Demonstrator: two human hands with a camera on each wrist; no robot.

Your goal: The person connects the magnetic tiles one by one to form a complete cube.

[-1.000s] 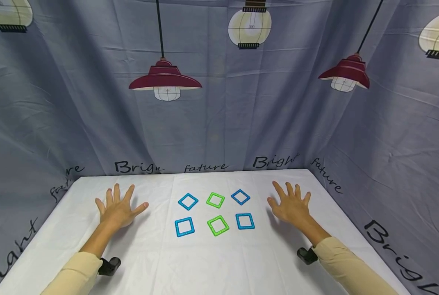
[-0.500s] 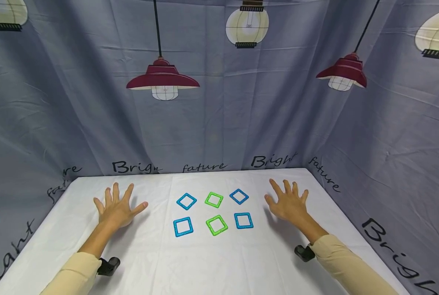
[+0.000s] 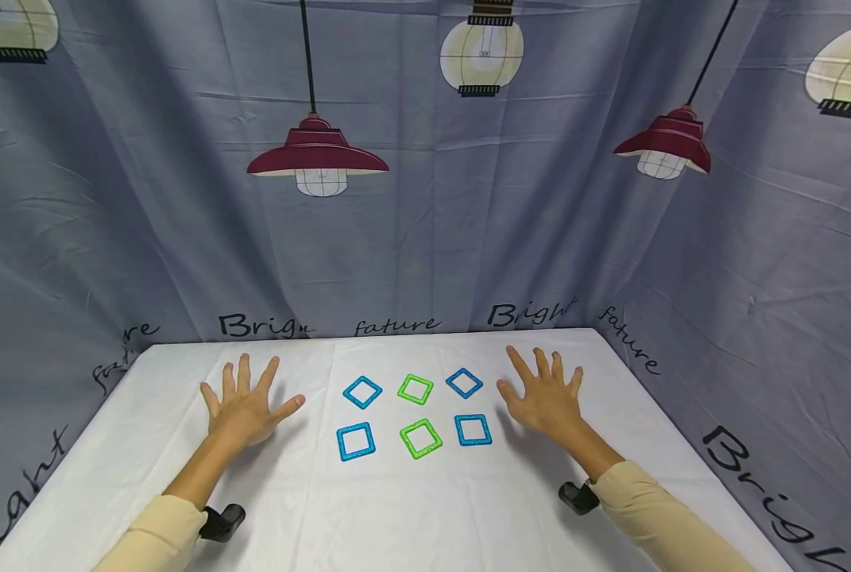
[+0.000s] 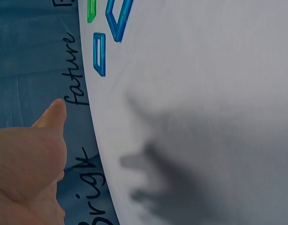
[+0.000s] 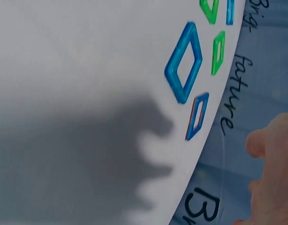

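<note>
Several square plastic frames lie flat on the white table in two rows. The back row holds a blue frame (image 3: 362,377), a green frame (image 3: 415,376) and another blue frame (image 3: 464,370). In front of them are a blue frame (image 3: 356,457), a green frame (image 3: 428,453) and a blue frame (image 3: 473,443). To their left my left hand (image 3: 244,413) hovers above its shadow, fingers spread, holding nothing. My right hand (image 3: 543,403) hovers on the right side with spread fingers, also holding nothing and nearest the right-hand blue frames. Both wrist views show the hands apart from the frames.
The white-covered table (image 3: 396,516) ends at a grey-blue curtain (image 3: 411,238) printed with lamps and lettering. More curtain (image 3: 790,318) stands along the right side. A black wrist device (image 3: 222,523) sits on the left wrist, and another black device (image 3: 578,498) on the right.
Both hands have shifted slightly inward, the left one to the right and the right one to the left. The square frames lie as before.
</note>
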